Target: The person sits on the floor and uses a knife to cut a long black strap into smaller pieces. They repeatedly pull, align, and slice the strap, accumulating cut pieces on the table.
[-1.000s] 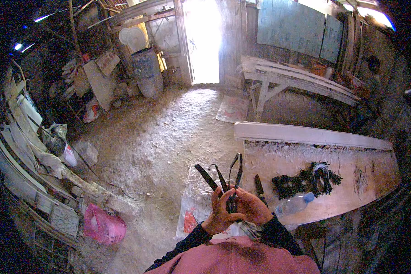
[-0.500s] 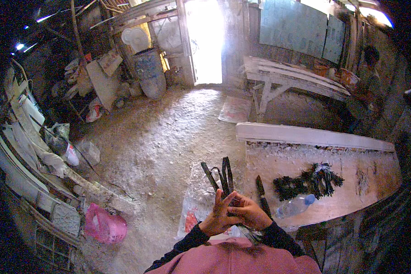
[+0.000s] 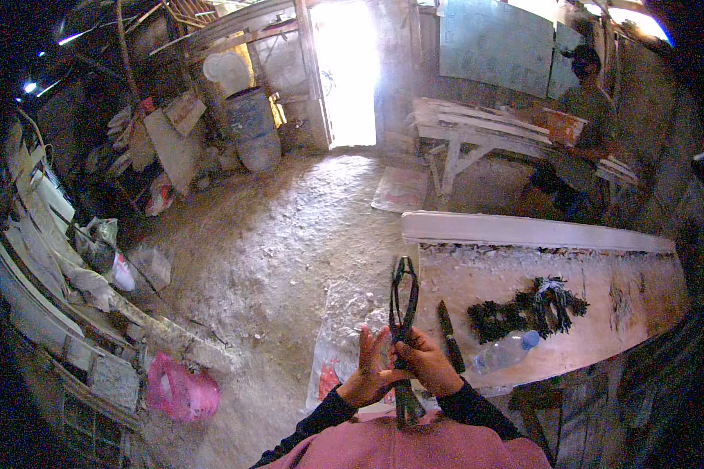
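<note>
Upright in front of my body is a bundle of black strips (image 3: pixel 401 301), bent into a loop at its upper end, with loose ends hanging below. My right hand (image 3: pixel 432 367) pinches it around the middle. Beside it, my left hand (image 3: pixel 361 377) has its fingers spread upward, and its thumb reaches to the strips just under the right hand. A dark knife (image 3: pixel 450 336) lies on the board-topped table (image 3: pixel 602 340) to the right. Next to it are dark tufted bundles (image 3: pixel 497 320), one tied with pale strands (image 3: pixel 554 293), and a clear plastic bottle (image 3: pixel 502 353) on its side.
A white beam (image 3: pixel 524 230) runs along the table's far edge. Beyond it, a person (image 3: pixel 585 98) is near a slatted bench (image 3: pixel 477 129) with an orange bucket (image 3: pixel 563 127). A pink bag-like container (image 3: pixel 181 392) and stacked panels (image 3: pixel 47 289) are at left; a blue drum (image 3: pixel 252 129) stands farther back.
The strips, earlier fanned apart and leaning left, are now gathered upright into one loop. My left hand's fingers have come away from the right hand and spread. The person at the back has moved left.
</note>
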Motion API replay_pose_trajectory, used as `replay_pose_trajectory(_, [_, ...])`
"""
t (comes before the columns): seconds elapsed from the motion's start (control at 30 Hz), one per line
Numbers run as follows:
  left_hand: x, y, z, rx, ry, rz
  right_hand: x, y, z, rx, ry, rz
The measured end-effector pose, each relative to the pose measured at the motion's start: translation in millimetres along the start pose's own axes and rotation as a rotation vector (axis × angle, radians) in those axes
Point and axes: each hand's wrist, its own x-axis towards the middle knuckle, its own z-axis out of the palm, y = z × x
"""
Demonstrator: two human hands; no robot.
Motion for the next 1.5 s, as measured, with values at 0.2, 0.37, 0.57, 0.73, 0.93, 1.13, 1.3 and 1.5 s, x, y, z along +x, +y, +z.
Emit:
replay_pose_trajectory(0.2, [-2.4,3.3,-8.7,-0.634,0.232,-0.163,0.7,0.0,-4.4,-0.323,0.119,-0.164])
replay_pose_trajectory(0.37, [11.3,-3.8,-8.8,-1.078,0.24,-0.441,-8.1,9.1,7.3,-0.424,-0.029,-0.14])
replay_pose_trajectory(0.57, [13.2,-3.9,-16.4,-1.067,-0.046,-0.654,-10.3,23.3,13.0,-0.234,-0.056,0.044])
replay_pose_trajectory(0.73, [13.3,2.6,-17.8,-1.128,0.134,-0.498,-5.1,30.1,-16.6,-0.716,-0.096,-0.331])
replay_pose_trajectory(0.93, [1.6,-1.4,-35.5,-1.298,0.039,-0.758,-6.2,47.7,-97.7,-1.627,0.531,-0.166])
replay_pose_trajectory(1.13, [-5.4,-8.8,-40.6,-0.976,0.027,-0.822,-5.0,97.8,-155.4,-1.55,0.727,-0.012])
replay_pose_trajectory(1.3, [-8.1,-19.8,-40.0,-0.932,0.049,-0.754,-4.4,91.4,-155.7,-1.19,0.771,-0.13])
replay_pose_trajectory(1.5, [-11.0,-27.8,-45.7,-1.008,0.003,-0.81,-26.2,32.1,-86.3,-0.758,0.373,-0.291])
